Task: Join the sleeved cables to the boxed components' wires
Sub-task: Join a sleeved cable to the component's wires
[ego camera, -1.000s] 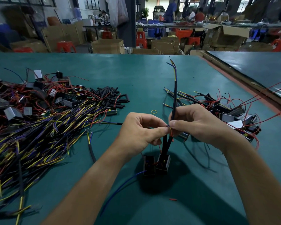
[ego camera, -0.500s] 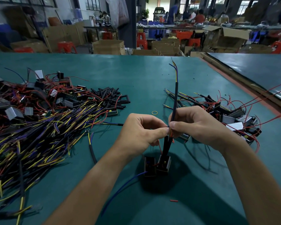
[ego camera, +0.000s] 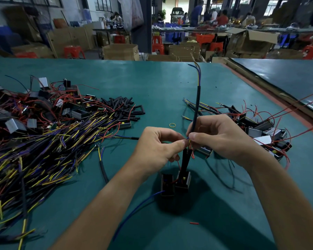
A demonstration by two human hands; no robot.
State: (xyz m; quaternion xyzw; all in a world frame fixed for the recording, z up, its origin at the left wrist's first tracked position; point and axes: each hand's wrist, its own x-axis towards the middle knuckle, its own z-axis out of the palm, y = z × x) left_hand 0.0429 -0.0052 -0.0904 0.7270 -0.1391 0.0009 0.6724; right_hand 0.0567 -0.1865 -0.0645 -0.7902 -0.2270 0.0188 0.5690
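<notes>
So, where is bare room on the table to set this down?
Bare: the far green table top beyond the short black tube pieces; the near strip right of the two black boxes. Crowded: coloured wire heap left, grey box pile right.

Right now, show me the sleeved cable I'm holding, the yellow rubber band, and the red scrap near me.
sleeved cable [ego camera: 197,105], head view, on the black sleeve's upright stretch.
yellow rubber band [ego camera: 172,127], head view, on the ring's near edge.
red scrap [ego camera: 194,223], head view, on its middle.

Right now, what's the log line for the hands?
left hand: pinches wire ends | right hand: grips black sleeved cable upright | two black boxed components: below hands
</notes>
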